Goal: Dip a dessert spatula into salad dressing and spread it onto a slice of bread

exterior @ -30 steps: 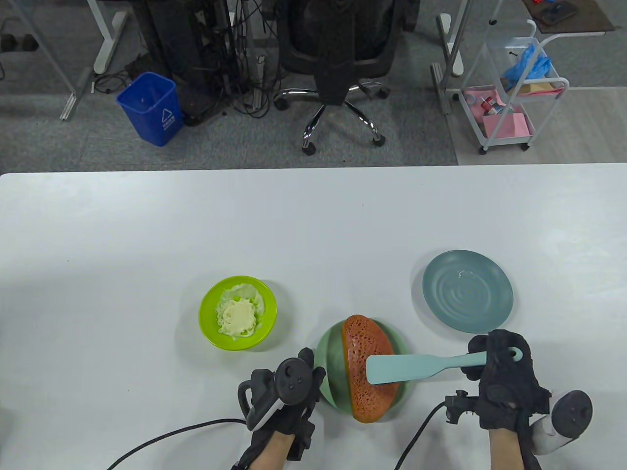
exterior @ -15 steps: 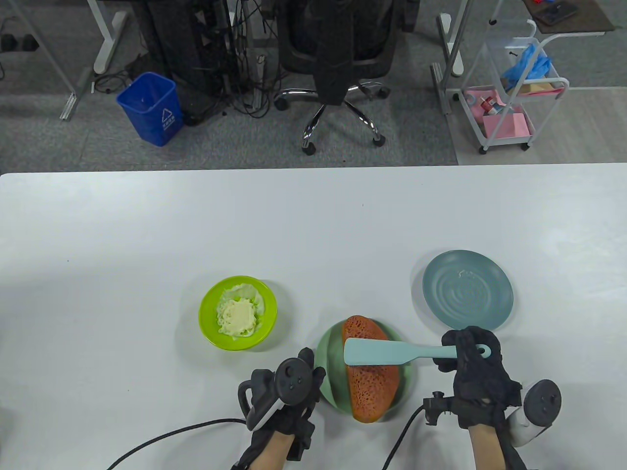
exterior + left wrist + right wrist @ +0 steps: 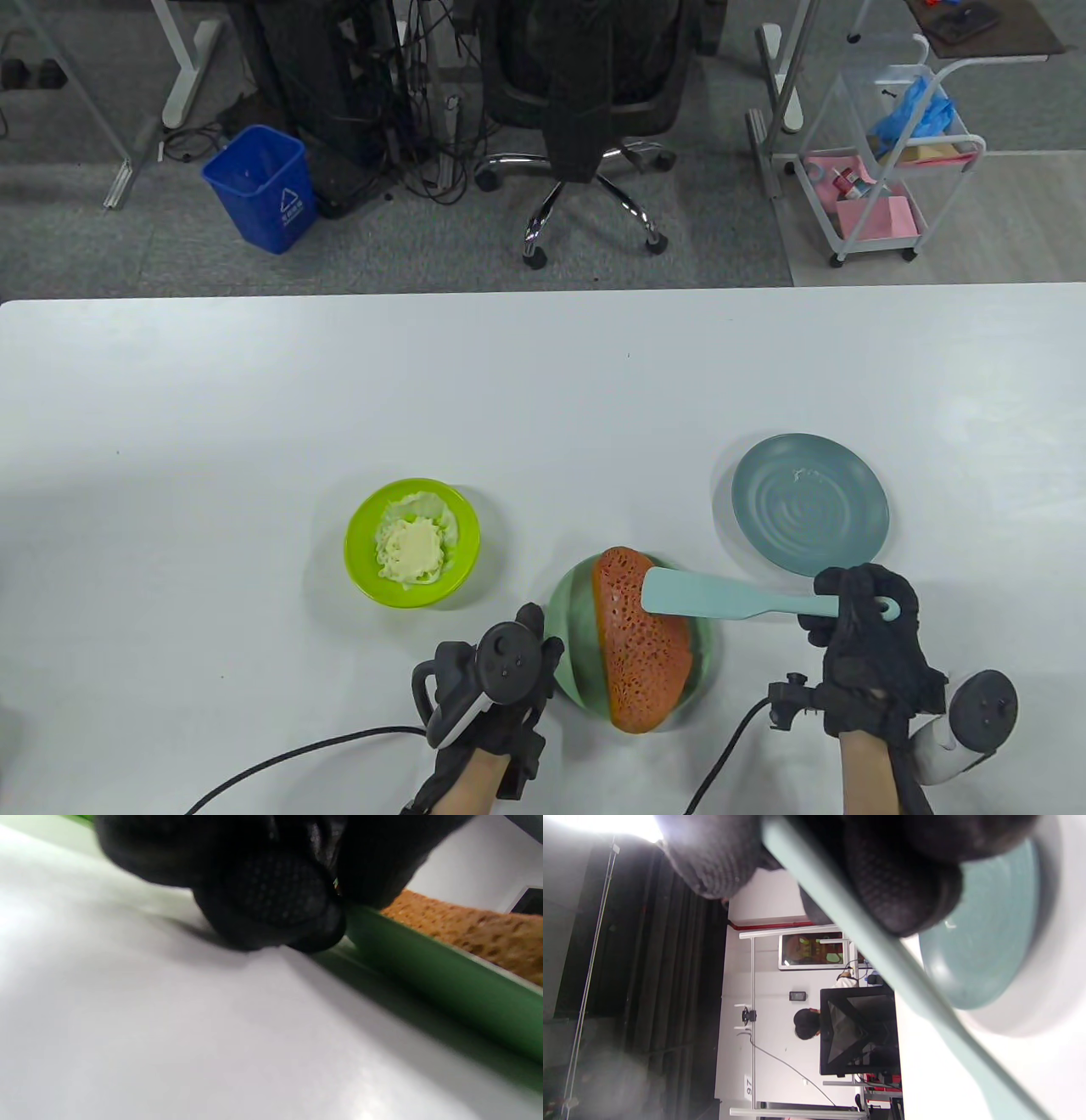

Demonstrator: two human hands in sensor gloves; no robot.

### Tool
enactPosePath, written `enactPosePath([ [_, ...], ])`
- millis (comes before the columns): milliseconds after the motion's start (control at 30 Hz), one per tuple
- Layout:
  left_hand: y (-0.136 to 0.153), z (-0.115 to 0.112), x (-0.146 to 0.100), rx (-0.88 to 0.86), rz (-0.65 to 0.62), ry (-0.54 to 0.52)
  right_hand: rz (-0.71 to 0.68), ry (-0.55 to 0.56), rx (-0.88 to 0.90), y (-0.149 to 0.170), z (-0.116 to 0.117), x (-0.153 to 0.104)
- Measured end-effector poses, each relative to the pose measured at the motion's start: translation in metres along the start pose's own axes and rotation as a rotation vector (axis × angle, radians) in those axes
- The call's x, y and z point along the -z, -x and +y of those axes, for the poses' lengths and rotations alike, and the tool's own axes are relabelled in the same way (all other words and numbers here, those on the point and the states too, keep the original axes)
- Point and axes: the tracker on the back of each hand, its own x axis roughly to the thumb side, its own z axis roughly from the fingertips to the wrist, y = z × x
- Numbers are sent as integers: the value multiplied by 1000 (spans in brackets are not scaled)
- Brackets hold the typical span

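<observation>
A brown bread slice [image 3: 638,649] lies on a green plate [image 3: 568,628] near the table's front edge. My right hand [image 3: 857,632] grips the handle of a light blue dessert spatula [image 3: 730,597]; its blade lies over the bread's upper right part. The handle also shows in the right wrist view [image 3: 865,938], held between gloved fingers. A lime green bowl [image 3: 361,556] with pale salad dressing [image 3: 413,549] stands to the left. My left hand [image 3: 509,671] touches the green plate's left rim; in the left wrist view its fingertips [image 3: 271,912] press against the rim [image 3: 424,984].
An empty blue-grey plate [image 3: 810,501] stands at the right, just behind my right hand. Cables trail from both hands to the front edge. An office chair, a blue bin and a cart stand on the floor beyond the table.
My right hand swept the spatula left and up across the bread, then back to the right, onto the bread's upper part. The left hand stayed at the plate's rim.
</observation>
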Motion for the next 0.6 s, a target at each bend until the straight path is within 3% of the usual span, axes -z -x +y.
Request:
enactPosePath([
  [200,0,0,-1,3,-1,0,38,31,16,0,-13,5],
  [600,-8,8,-10,129,-64,-76,-14,-12,34,-2,-8,4],
])
